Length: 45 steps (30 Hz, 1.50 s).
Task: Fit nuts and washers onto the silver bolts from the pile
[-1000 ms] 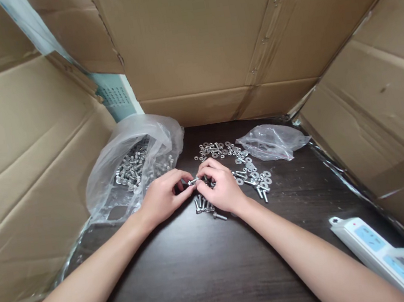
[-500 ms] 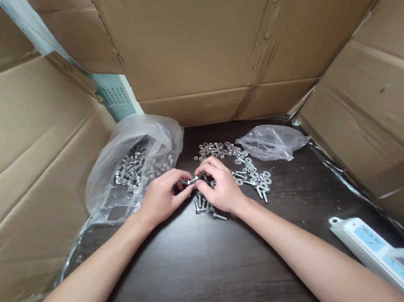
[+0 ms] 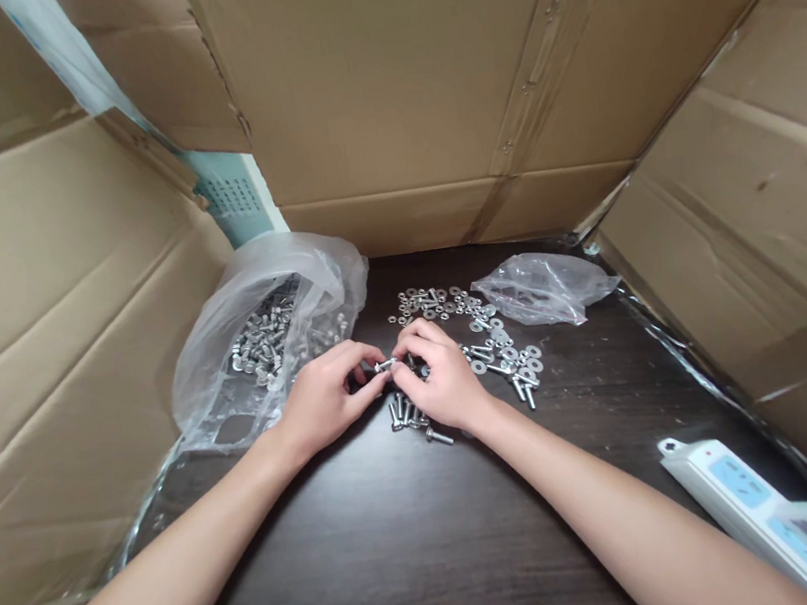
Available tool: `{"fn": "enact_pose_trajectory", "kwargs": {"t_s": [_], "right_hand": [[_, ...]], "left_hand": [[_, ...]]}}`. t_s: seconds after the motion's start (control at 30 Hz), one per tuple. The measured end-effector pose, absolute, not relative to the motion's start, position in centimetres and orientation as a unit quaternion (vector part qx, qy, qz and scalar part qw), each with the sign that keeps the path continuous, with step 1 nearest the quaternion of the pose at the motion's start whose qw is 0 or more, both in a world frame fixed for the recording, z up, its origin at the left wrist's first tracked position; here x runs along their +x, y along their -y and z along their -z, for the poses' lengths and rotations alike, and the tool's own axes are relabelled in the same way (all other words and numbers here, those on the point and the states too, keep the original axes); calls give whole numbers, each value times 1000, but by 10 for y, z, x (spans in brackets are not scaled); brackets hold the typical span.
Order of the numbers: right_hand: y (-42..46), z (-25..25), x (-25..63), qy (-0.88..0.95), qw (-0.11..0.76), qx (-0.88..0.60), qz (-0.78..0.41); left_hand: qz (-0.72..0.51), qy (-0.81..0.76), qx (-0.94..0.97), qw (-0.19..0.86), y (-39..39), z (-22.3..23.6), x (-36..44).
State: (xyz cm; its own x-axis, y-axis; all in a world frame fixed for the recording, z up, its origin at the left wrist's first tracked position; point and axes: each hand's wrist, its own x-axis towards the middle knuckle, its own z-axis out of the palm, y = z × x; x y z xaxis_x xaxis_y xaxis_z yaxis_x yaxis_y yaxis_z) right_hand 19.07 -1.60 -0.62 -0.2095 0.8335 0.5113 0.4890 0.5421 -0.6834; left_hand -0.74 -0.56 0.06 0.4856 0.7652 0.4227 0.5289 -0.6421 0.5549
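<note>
You hold a small silver bolt (image 3: 386,365) between your two hands, above the middle of the dark wood-grain table (image 3: 352,563). Your left hand (image 3: 327,395) has its thumb and fingertips closed on the bolt's left end, and your right hand (image 3: 441,375) pinches the other end, its fingers curled close. The bolt lies roughly level across the narrow gap between your fingertips; whether a nut or washer sits on it is too small to tell.

Just below your fingertips is a cluster of bolts (image 3: 403,412) on the table, with a single bolt (image 3: 440,437) lying nearest to you. Beyond and to the right of your right hand, loose washers (image 3: 532,352), nuts and more bolts spread out, reaching toward a crumpled clear plastic bag (image 3: 553,286). Beside your left hand, a larger translucent bag (image 3: 324,254) gapes open, with a heap of bolts inside. A white power strip (image 3: 708,464) lies near your right forearm, and cardboard panels (image 3: 387,93) surround the table.
</note>
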Motion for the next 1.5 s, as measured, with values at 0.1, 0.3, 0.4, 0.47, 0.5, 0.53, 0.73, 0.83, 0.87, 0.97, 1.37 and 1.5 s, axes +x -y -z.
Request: {"fn": "enact_pose_trajectory", "kwargs": {"t_s": [0.1, 0.3, 0.4, 0.47, 0.5, 0.53, 0.73, 0.83, 0.87, 0.97, 1.37, 1.5], "right_hand": [[16, 7, 191, 754, 448, -441, -192], [16, 7, 190, 748, 456, -439, -201], [16, 7, 190, 748, 456, -437, -206], [16, 7, 191, 749, 453, -437, -208], [16, 7, 191, 749, 451, -438, -209], [16, 7, 191, 750, 450, -438, -209], [15, 8, 190, 755, 446, -438, -197], [14, 8, 191, 761, 440, -439, -188], [14, 8, 191, 762, 438, -439, -187], [14, 8, 191, 764, 434, -440, -186], [17, 5, 190, 803, 375, -444, -131], [16, 6, 190, 815, 350, -448, -114]], "left_hand": [[-332, -383, 844, 175, 6, -1, -7], [-330, -386, 843, 179, 6, -1, -7], [-331, -387, 841, 182, 6, 0, -8], [-330, -388, 841, 184, 6, 0, -8], [-330, -388, 841, 184, 6, 1, -8], [-329, -388, 841, 185, 6, 1, -8], [-331, -385, 842, 179, 6, 1, -7], [-332, -389, 841, 178, 6, 1, -7], [-331, -391, 840, 178, 6, 1, -7], [-330, -400, 836, 179, 6, 1, -6], [-328, -399, 833, 201, 6, 1, -7], [-337, -395, 832, 195, 5, 2, -5]]}}
